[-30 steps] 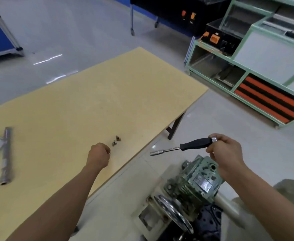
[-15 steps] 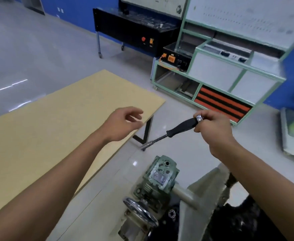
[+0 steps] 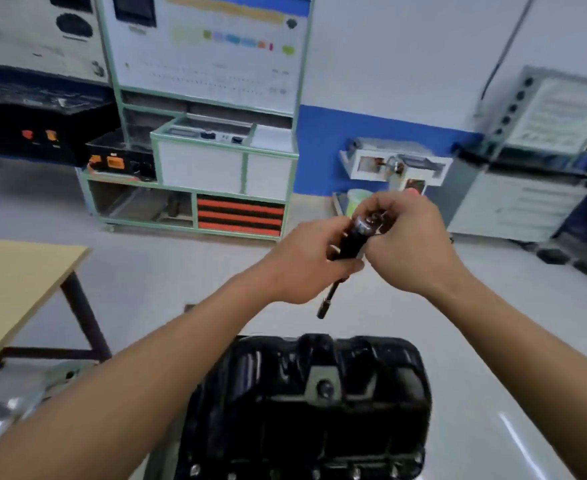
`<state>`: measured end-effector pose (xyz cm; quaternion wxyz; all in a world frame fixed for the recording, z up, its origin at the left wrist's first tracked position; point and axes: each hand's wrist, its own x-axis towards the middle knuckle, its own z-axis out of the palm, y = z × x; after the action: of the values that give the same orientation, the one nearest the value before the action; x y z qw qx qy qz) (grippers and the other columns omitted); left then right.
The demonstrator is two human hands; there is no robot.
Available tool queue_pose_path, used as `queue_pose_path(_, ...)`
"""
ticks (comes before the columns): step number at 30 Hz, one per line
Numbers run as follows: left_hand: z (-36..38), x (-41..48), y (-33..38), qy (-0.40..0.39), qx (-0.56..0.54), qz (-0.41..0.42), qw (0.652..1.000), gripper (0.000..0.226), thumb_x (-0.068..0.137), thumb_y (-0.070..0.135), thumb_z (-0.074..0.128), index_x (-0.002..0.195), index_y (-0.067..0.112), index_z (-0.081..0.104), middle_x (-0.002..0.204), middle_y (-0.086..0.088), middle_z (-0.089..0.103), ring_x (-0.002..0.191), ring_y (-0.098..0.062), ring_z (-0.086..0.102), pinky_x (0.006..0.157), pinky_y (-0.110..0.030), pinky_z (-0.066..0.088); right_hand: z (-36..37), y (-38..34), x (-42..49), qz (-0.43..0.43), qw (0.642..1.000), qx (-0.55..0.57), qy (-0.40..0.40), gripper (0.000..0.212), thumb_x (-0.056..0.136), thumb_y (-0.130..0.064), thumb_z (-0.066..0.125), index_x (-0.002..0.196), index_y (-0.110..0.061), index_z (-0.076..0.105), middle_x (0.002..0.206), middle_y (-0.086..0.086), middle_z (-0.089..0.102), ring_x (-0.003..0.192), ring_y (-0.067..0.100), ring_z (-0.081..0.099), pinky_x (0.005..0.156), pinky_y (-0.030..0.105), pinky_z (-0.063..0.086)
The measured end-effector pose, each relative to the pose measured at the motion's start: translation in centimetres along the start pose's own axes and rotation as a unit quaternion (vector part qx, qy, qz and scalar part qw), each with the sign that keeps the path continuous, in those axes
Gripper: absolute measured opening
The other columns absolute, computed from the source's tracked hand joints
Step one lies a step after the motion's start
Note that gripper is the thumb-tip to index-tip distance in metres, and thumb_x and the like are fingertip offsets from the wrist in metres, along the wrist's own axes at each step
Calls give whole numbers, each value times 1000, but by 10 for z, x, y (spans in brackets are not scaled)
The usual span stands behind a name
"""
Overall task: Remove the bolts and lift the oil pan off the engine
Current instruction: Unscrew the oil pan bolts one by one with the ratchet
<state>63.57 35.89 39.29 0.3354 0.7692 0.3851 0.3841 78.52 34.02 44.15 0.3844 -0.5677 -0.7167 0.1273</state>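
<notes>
Oil pan (image 3: 306, 407) now in view; left hand (image 3: 306, 261) joined the nut driver (image 3: 349, 247)

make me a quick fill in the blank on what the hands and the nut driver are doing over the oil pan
1. Both hands hold the ____ handle of the nut driver.
2. The left hand and right hand meet ____ the oil pan.
3. The driver's socket end points ____.

Missing words: black; above; down

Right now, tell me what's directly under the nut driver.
The nut driver, gripped by the left hand and right hand, hangs above the black oil pan. Whatever lies beneath the pan is hidden.
</notes>
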Motion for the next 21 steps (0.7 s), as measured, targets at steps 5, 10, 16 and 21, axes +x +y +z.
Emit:
queue_pose_path(5, 90, 38, 3, -36, -61, -21, 997, 27, 91, -1, 71, 111, 15, 63, 96, -7, 76, 91, -22, 75, 91, -42, 59, -58, 74, -13, -13, 991, -124, -40, 34, 71, -3, 62, 91, -30, 70, 92, -7, 68, 75, 16, 56, 71, 36, 52)
queue_pose_path(10, 146, 50, -11, -40, -41, -52, 997, 30, 88, -2, 71, 98, 26, 62, 89, 1, 75, 88, -19, 74, 91, -47, 58, -82, 131, -25, -32, 976, -159, -144, 20, 81, -19, 63, 98, -28, 69, 96, -5, 67, 80, 20, 59, 73, 42, 54)
queue_pose_path(16, 159, 62, -26, -35, -20, -80, 996, 34, 88, 4, 74, 103, 33, 64, 86, 6, 74, 89, -16, 75, 90, -45, 59, -84, 165, -17, -63, 972, -145, -173, 11, 91, -38, 63, 101, -32, 66, 100, -10, 62, 86, 15, 56, 77, 40, 51)
queue_pose_path(21, 153, 69, -32, -44, -7, -97, 994, 27, 89, 4, 74, 100, 26, 64, 88, 5, 76, 90, -15, 75, 90, -44, 59, -78, 175, -1, -97, 960, -205, -165, 19, 94, -48, 55, 98, -31, 64, 94, -7, 65, 91, 20, 58, 75, 37, 48)
